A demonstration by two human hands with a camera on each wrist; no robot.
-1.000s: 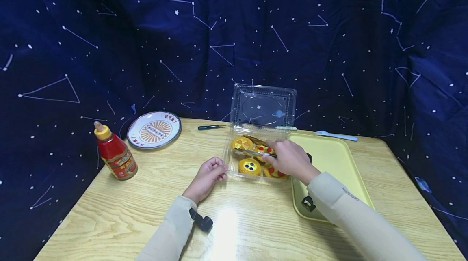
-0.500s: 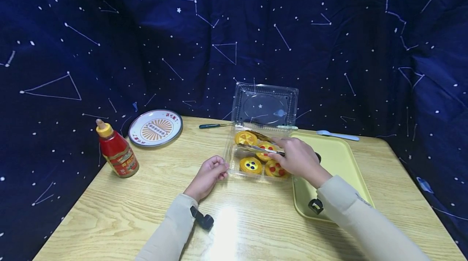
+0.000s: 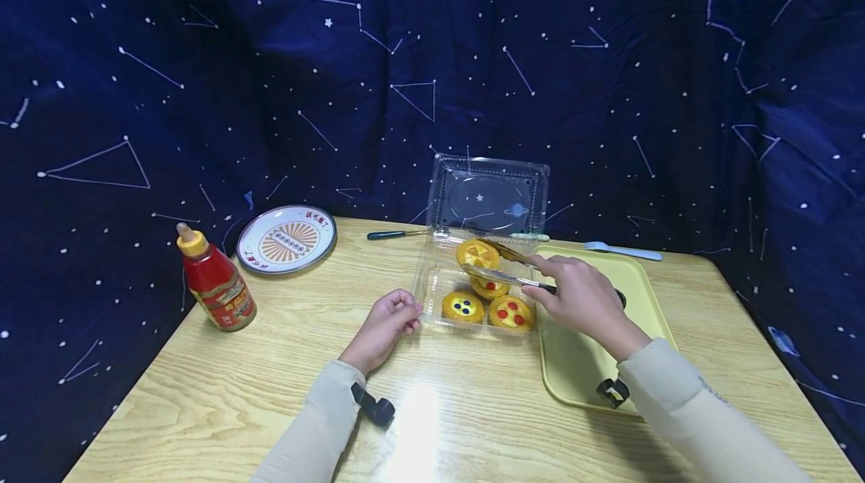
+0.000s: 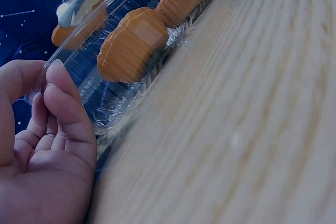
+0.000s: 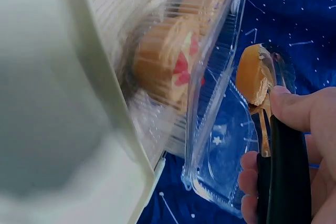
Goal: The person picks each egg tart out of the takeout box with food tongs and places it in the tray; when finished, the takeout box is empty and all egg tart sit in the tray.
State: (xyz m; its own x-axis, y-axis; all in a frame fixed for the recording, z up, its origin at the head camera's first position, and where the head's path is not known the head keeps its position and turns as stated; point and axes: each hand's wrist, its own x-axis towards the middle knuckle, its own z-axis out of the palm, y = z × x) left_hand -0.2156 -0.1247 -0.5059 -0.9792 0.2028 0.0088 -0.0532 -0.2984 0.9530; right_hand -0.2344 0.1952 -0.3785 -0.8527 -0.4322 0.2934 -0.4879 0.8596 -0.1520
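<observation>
Tart lifted out of the clear box with tongs; box steadied at its left edge.

Left to right: ketchup bottle (image 3: 215, 289) upright near the bench (image 3: 223, 393) left edge, patterned plate (image 3: 287, 239) behind it. Left hand (image 3: 381, 327) has fingers curled, pinching the near-left rim of the clear plastic box (image 3: 432, 289). Box lid stands open at the back; three tarts (image 3: 462, 307) sit inside. Right hand (image 3: 584, 295) squeezes a pair of tongs (image 3: 503, 267), tips clamped on one yellow tart (image 3: 477, 253), held raised above the back of the box, clear of the others. The right wrist view shows that tart (image 5: 253, 75) edge-on between the tong tips. Yellow tray (image 3: 608, 280) sits just right of the box, under the right hand. White fork (image 3: 623, 250) lies beyond the tray.
</observation>
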